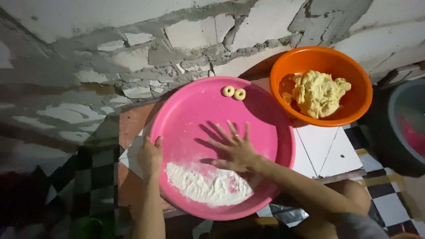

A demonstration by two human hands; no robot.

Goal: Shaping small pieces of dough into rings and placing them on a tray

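The right hand (234, 148) lies flat inside the pink basin (186, 115), palm down and fingers spread wide, gripping nothing. Its heel sits right at the upper edge of the flour heap (208, 186), which is spread across the near part of the basin floor, just below and to the left of the hand. The left hand (150, 155) is curled over the basin's left rim, thumb on the inner side, holding it.

Across the basin, at the far rim and well apart from both hands, two small dough rings (233, 92) lie side by side, touching or nearly so.

To the right, an orange bowl (354, 102) sits against the pink basin's edge with a rough lump of yellow dough (316, 93) inside. Both vessels rest on a low tiled surface (325, 152) before a rough block wall (133, 48). A grey tub (405, 115) stands at the far right.
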